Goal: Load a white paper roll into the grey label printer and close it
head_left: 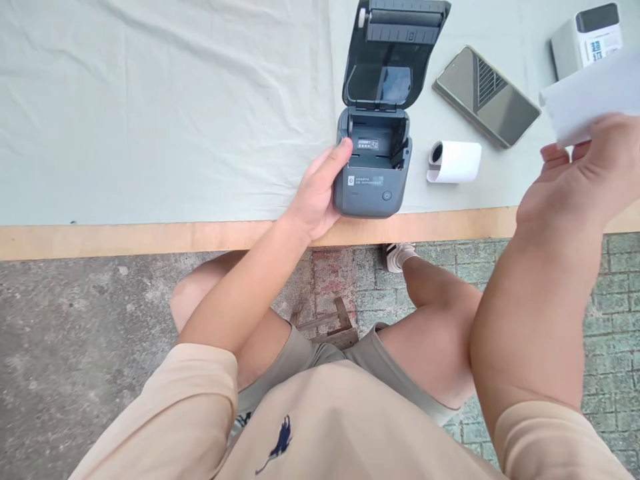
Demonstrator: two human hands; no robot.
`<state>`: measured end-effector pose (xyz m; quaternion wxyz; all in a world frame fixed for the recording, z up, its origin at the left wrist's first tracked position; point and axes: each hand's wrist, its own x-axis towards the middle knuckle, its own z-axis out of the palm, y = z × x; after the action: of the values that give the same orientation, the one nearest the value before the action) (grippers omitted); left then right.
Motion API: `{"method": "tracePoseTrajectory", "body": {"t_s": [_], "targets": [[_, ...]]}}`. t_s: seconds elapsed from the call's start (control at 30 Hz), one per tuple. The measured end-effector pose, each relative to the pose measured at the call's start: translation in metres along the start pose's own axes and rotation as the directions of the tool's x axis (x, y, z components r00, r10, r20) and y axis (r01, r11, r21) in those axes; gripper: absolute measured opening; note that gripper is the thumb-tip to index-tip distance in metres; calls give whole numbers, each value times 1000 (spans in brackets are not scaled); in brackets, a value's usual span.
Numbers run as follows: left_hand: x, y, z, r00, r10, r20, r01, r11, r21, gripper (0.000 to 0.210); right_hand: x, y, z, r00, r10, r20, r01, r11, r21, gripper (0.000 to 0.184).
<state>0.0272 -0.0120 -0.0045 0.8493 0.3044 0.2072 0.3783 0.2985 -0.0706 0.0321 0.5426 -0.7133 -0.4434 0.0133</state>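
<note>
A dark grey portable label printer [373,190] has its lid swung up, and its paper bay shows no roll. My left hand [323,187] grips the printer's left side, thumb on the rim of the bay. At the far right my right hand [580,167] is closed on a white sheet of paper [595,100], which runs partly out of view. A small white paper roll [455,162] with a dark core lies on the cloth to the right of the printer.
A smartphone [487,97] lies screen up behind the roll. A white and black box [587,43] stands at the back right, partly behind the paper. The pale cloth [200,120] covers the table, whose wooden edge [125,240] runs along the front.
</note>
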Motion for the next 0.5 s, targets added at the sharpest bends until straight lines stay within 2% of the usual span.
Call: {"method": "tracePoseTrajectory", "body": {"t_s": [0.1, 0.17, 0.27, 0.33, 0.4, 0.47, 0.5], "targets": [[1, -1, -1, 1000, 4, -4, -4, 1000, 9, 36, -2, 23, -10, 998, -19, -57, 14, 995, -94, 34], [1, -1, -2, 1000, 5, 3, -5, 1000, 11, 35, -4, 35, -11, 999, -18, -39, 8, 972, -233, 34], [1, -1, -2, 1000, 17, 15, -17, 1000, 24, 34, -10, 44, -12, 998, 66, 13, -58, 941, -334, 39], [1, -1, -2, 1000, 20, 12, -20, 999, 30, 33, -13, 40, -13, 997, 78, 23, -64, 925, -375, 46], [0, -1, -2, 1000, 16, 11, -17, 999, 29, 34, -16, 24, -13, 1000, 11, -16, -16, 922, -387, 48], [0, -1, -2, 1000, 12, 12, -13, 1000, 29, 35, -18, 1, -11, 994, -110, -12, 94, 893, -441, 40], [0, 0, -2, 1000, 12, 13, -13, 999, 32, 34, -19, -11, -7, 979, -191, 63, 196, 836, -512, 38]]}}
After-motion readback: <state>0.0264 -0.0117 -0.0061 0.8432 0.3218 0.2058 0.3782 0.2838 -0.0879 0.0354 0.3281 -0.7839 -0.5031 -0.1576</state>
